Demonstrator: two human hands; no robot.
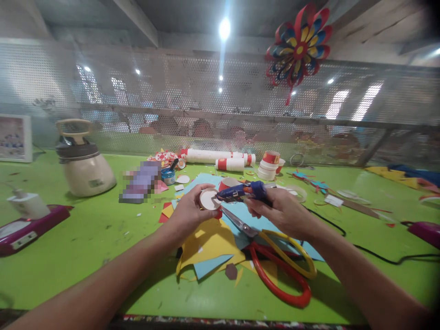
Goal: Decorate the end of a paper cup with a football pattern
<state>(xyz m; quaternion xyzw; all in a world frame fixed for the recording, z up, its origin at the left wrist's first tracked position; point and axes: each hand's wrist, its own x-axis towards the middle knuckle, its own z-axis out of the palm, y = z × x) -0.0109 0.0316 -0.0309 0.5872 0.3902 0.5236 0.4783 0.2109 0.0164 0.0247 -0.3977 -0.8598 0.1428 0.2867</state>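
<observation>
Fingers of my left hand [192,204] are wrapped round a small paper cup [208,200], its round white end turned towards me. My right hand [280,207] grips a dark blue glue gun [237,192], whose nozzle points left and meets the white face of the cup, or comes very close to it. Below the hands lie large scissors [247,229] with one red and one yellow handle, blades partly spread. They rest on yellow paper [209,243] and light blue paper [268,224]. A red cup piece [227,184] shows behind the glue gun.
Stacked paper cups [213,156] lie along the back, with a shorter stack [230,164] in front. A large jug [85,165] and a purple power strip [34,233] stand left. A black cord [378,256] runs right across the green table [144,275]. A paper flower [299,48] hangs above.
</observation>
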